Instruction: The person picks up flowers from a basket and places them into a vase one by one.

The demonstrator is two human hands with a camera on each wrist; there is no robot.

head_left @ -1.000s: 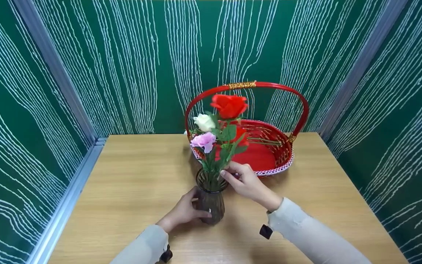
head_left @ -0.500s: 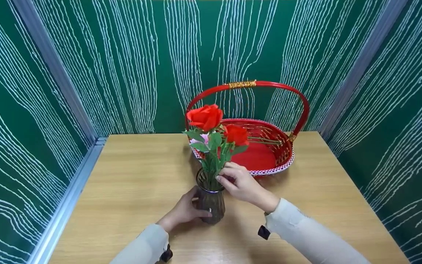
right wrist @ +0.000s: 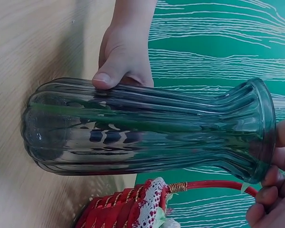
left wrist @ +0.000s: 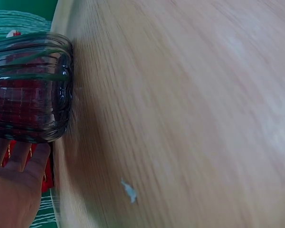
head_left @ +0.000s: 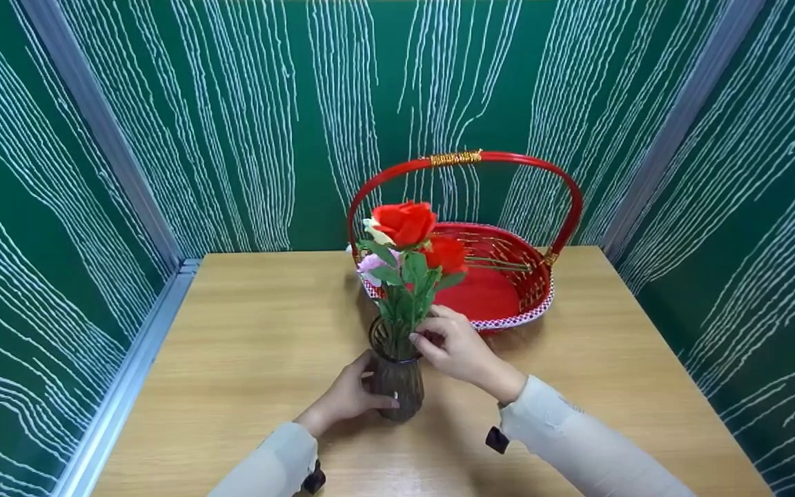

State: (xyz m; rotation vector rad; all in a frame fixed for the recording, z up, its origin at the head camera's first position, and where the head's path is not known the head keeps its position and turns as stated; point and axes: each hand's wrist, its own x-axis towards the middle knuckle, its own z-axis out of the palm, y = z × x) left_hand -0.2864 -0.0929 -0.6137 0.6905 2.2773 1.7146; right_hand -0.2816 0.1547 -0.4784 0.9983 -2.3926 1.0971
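A dark, ribbed glass vase point(head_left: 401, 390) stands on the table, held round its lower body by my left hand point(head_left: 346, 393). My right hand point(head_left: 456, 348) is at the vase's mouth, pinching a green stem with thumb and fingers. From the vase rise a large red rose point(head_left: 406, 222), a second red rose point(head_left: 447, 254), a pale pink flower point(head_left: 374, 268) and a white rose point(head_left: 377, 232) partly hidden behind the large one. In the right wrist view, green stems show through the vase's glass point(right wrist: 147, 128), and the left thumb presses its side.
Close behind the vase sits a red woven basket point(head_left: 515, 322) with a tall arched handle point(head_left: 566, 193) and lacy white trim. Thin green stems point(head_left: 497, 264) lie inside it. Green panels with white wavy lines point(head_left: 246, 124) enclose the wooden table point(head_left: 252, 310).
The large red rose has come down and shifted left, then slightly back right, now partly covering the white rose. My right hand has moved slightly left; my left hand stays on the vase.
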